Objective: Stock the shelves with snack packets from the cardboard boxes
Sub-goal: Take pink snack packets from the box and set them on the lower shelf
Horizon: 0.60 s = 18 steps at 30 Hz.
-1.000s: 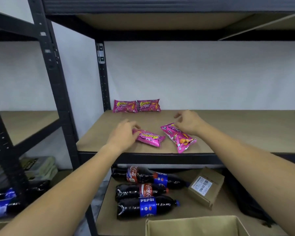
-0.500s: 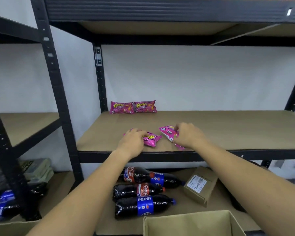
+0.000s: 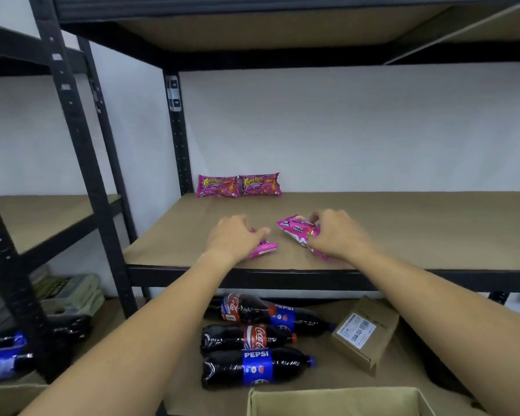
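On brown shelf board (image 3: 403,223) | black steel rack (image 3: 179,139) | white wall (image 3: 357,127)

Both bare forearms reach forward; the left hand (image 3: 236,235) and right hand (image 3: 335,234) curl, palms down, gripping.

- Even, fairly bright indoor light; the white wall (image 3: 373,130) looks flat and slightly bluish.
- Underside of the upper shelf (image 3: 267,34) is dim.
- Wide-angle bending tilts the black uprights (image 3: 72,115) at the left edge.
- Soft overall, with slight blur.
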{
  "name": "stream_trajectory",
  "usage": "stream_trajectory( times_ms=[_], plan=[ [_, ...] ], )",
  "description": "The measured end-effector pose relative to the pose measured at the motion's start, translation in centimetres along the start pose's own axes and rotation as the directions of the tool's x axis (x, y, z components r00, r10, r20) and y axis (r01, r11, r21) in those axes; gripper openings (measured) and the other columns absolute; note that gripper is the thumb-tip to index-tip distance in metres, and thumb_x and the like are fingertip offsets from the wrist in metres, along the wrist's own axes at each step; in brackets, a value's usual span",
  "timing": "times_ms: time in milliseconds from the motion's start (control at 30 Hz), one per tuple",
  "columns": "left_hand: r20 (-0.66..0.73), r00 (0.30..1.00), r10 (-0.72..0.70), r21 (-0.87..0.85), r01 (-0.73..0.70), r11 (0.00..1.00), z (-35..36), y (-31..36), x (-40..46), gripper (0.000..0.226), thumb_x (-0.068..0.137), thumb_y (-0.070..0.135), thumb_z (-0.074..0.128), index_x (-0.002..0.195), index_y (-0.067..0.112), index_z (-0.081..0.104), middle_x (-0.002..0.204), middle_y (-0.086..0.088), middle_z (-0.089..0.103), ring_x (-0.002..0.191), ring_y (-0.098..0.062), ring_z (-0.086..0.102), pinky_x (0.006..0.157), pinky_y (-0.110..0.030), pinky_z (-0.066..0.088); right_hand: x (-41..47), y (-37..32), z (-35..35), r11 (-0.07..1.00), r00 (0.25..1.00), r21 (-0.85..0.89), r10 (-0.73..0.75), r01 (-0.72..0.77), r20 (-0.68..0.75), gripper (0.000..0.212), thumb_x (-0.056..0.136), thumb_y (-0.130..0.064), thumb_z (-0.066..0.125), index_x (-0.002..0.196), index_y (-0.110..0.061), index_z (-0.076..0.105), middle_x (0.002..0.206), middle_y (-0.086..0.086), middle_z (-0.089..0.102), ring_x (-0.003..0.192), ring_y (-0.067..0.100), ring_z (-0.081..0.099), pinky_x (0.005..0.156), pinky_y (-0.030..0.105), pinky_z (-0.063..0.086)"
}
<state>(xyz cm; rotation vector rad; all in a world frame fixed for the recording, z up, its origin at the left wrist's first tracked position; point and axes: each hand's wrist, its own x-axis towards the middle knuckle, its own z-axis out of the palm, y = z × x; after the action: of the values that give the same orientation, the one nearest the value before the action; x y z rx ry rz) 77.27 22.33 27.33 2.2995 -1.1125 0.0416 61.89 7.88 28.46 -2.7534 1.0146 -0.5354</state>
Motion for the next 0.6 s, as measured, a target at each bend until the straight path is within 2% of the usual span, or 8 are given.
stream_trajectory(
  times_ms=[67, 133, 200, 300, 400, 433, 500, 600],
  plan=[
    [0.0, 1.0, -0.025, 0.002, 0.025, 1.0, 0.0, -0.4, 1.2, 0.037, 0.087, 0.049, 0.068, 0.073, 0.021, 0.048, 0.076, 0.002, 0.058, 0.078, -0.017, 0.055, 0.07, -0.033, 0.046, 1.4, -0.1, 0.7, 0.999, 0.999, 0.016, -0.028, 0.029, -0.033, 0.039, 0.084, -0.041, 0.065, 0.114, -0.016, 0.066, 0.111, 0.008, 0.07, 0.102, 0.032, 0.065, 0.083, 0.041, 0.056],
    [0.019, 0.999, -0.037, -0.006, 0.037, 0.999, 0.3, -1.0, 2.8, 0.027, 0.084, 0.037, 0.072, 0.079, 0.016, 0.055, 0.081, -0.001, 0.062, 0.078, -0.017, 0.057, 0.07, -0.033, 0.047, 3.3, -0.1, 1.4, 0.999, 0.998, 0.011, -0.052, 0.053, -0.037, 0.042, 0.085, -0.042, 0.065, 0.118, -0.016, 0.065, 0.113, 0.008, 0.07, 0.103, 0.032, 0.064, 0.084, 0.042, 0.055],
    [0.026, 0.999, -0.027, 0.001, 0.027, 1.0, 0.5, -1.8, 4.9, 0.016, 0.085, 0.025, 0.07, 0.091, 0.013, 0.064, 0.092, -0.004, 0.065, 0.086, -0.019, 0.06, 0.072, -0.029, 0.045, 5.5, 0.1, 2.3, 0.997, 0.997, 0.007, -0.071, 0.071, -0.03, 0.042, 0.086, -0.042, 0.064, 0.118, -0.017, 0.064, 0.112, 0.008, 0.07, 0.102, 0.032, 0.064, 0.085, 0.042, 0.055],
    [0.052, 0.998, -0.035, -0.009, 0.035, 0.999, 1.0, -3.2, 8.4, 0.018, 0.087, 0.014, 0.063, 0.104, 0.015, 0.067, 0.103, -0.008, 0.068, 0.094, -0.022, 0.062, 0.082, -0.029, 0.05, 9.3, 0.4, 3.6, 0.994, 0.994, 0.0, -0.11, 0.11, -0.025, 0.039, 0.087, -0.043, 0.063, 0.118, -0.019, 0.063, 0.107, 0.007, 0.071, 0.098, 0.03, 0.065, 0.083, 0.041, 0.055],
    [0.008, 0.999, -0.052, 0.069, 0.052, 0.996, 1.7, -5.0, 12.0, 0.04, 0.078, 0.026, 0.063, 0.118, 0.03, 0.065, 0.122, -0.003, 0.064, 0.116, -0.025, 0.056, 0.102, -0.038, 0.044, 13.2, 0.4, 4.8, 0.987, 0.985, -0.031, -0.161, 0.16, -0.055, 0.039, 0.089, -0.037, 0.062, 0.124, -0.021, 0.057, 0.112, 0.005, 0.069, 0.103, 0.029, 0.064, 0.081, 0.038, 0.053],
    [-0.013, 0.998, -0.059, 0.081, 0.06, 0.995, 1.8, -5.7, 13.0, 0.042, 0.076, 0.034, 0.066, 0.118, 0.035, 0.063, 0.124, 0.001, 0.062, 0.12, -0.024, 0.052, 0.103, -0.038, 0.041, 14.4, 0.2, 5.1, 0.982, 0.98, -0.061, -0.184, 0.179, -0.074, 0.039, 0.089, -0.036, 0.061, 0.125, -0.022, 0.055, 0.115, 0.004, 0.067, 0.107, 0.029, 0.062, 0.081, 0.037, 0.052],
    [-0.003, 0.997, -0.081, 0.034, 0.081, 0.996, 1.9, -6.7, 14.6, 0.044, 0.078, 0.036, 0.074, 0.119, 0.029, 0.059, 0.118, 0.002, 0.059, 0.111, -0.02, 0.053, 0.089, -0.03, 0.042, 16.5, -0.3, 5.8, 0.968, 0.966, -0.113, -0.235, 0.223, -0.111, 0.037, 0.09, -0.034, 0.061, 0.125, -0.023, 0.055, 0.115, 0.004, 0.067, 0.108, 0.029, 0.06, 0.083, 0.037, 0.049],
    [-0.011, 0.997, -0.071, 0.063, 0.072, 0.995, 1.6, -7.8, 16.8, 0.037, 0.086, 0.021, 0.069, 0.121, 0.017, 0.058, 0.11, 0.001, 0.06, 0.092, -0.016, 0.054, 0.075, -0.026, 0.043, 18.8, -1.0, 6.5, 0.946, 0.948, -0.189, -0.291, 0.265, -0.128, 0.033, 0.092, -0.028, 0.06, 0.123, -0.023, 0.054, 0.111, 0.004, 0.067, 0.106, 0.029, 0.058, 0.08, 0.037, 0.041]
  ],
)
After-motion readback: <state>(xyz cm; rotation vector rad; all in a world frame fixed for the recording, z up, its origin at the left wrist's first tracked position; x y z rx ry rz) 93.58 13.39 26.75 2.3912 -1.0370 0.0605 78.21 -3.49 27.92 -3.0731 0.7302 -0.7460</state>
